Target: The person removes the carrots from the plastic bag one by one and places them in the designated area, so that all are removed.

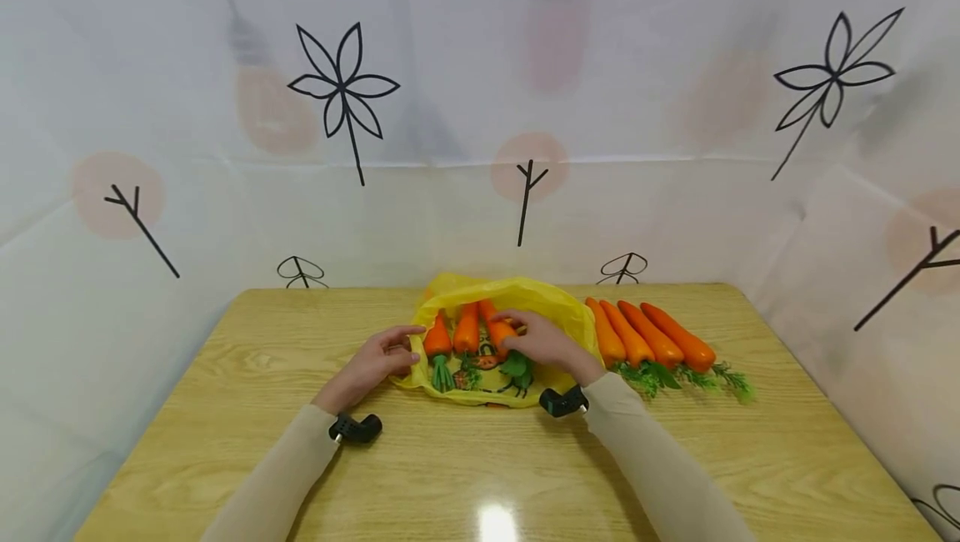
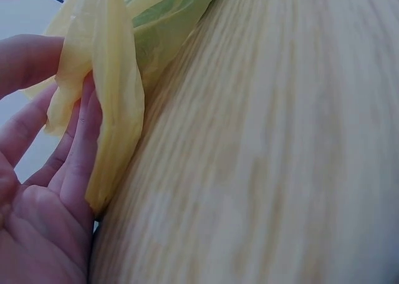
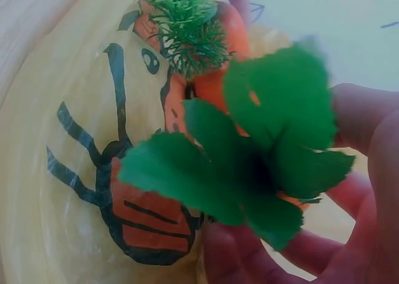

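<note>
sleeves [image 1: 660, 459]: plain beige, long | wrist cameras [image 1: 358, 429]: black, curved, one per arm

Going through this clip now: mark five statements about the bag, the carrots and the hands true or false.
1. The left hand holds the edge of the yellow bag. True.
2. The right hand is empty. False: it grips a carrot at the bag's open mouth.
3. Four loose carrots lie to the right of the bag. True.
4. The held carrot has broad green leaves. True.
5. The bag has no print. False: it bears a black and orange printed figure.
</note>
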`<action>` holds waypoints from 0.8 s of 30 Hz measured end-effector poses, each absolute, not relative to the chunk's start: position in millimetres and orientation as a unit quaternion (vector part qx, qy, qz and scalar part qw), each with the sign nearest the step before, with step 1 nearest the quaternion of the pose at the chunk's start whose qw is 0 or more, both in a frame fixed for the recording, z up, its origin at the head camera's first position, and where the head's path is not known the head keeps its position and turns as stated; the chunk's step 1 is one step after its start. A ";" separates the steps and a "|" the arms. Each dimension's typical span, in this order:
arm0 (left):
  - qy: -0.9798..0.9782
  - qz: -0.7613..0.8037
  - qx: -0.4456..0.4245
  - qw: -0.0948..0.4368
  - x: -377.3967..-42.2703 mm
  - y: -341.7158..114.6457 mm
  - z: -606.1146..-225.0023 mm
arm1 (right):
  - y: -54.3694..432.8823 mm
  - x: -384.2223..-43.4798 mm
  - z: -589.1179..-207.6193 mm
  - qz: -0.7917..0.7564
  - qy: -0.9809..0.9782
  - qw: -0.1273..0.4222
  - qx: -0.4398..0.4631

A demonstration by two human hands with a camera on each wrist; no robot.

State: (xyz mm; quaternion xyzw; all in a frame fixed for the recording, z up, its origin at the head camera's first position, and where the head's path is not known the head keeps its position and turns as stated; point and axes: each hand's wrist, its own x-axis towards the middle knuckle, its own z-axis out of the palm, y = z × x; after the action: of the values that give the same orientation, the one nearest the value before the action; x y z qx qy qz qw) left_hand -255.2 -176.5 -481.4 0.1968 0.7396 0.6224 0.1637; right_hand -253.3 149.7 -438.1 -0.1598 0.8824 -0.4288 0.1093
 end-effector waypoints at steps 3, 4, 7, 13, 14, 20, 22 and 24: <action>0.738 0.623 0.200 0.164 -256.4 -176.3 -481.5 | 151.5 -252.7 -436.0 -0.436 0.880 0.110 -0.153; 0.738 0.624 0.199 0.165 -256.6 -176.3 -481.6 | 151.9 -252.1 -435.2 -0.438 0.879 0.110 -0.151; 0.735 0.627 0.198 0.167 -256.6 -176.6 -481.4 | 153.3 -250.7 -433.6 -0.443 0.877 0.112 -0.148; 0.733 0.629 0.198 0.166 -257.1 -177.0 -482.1 | 156.4 -245.7 -428.2 -0.445 0.875 0.118 -0.148; 0.733 0.629 0.198 0.166 -257.2 -177.0 -482.2 | 157.2 -244.8 -427.1 -0.444 0.875 0.118 -0.149; 0.731 0.630 0.199 0.167 -257.3 -177.1 -481.7 | 162.5 -239.1 -421.5 -0.448 0.871 0.119 -0.162; 0.732 0.629 0.199 0.167 -257.0 -177.3 -481.2 | 164.0 -236.8 -420.3 -0.447 0.871 0.120 -0.165; 0.733 0.629 0.199 0.167 -256.9 -177.3 -480.9 | 165.4 -234.2 -418.9 -0.447 0.871 0.118 -0.165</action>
State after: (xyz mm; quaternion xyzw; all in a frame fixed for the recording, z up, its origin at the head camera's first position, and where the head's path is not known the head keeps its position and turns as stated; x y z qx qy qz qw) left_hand -256.9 -177.3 -480.9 0.1988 0.7329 0.6287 0.1675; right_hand -234.2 165.4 -418.9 -0.1648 0.8713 -0.4471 0.1177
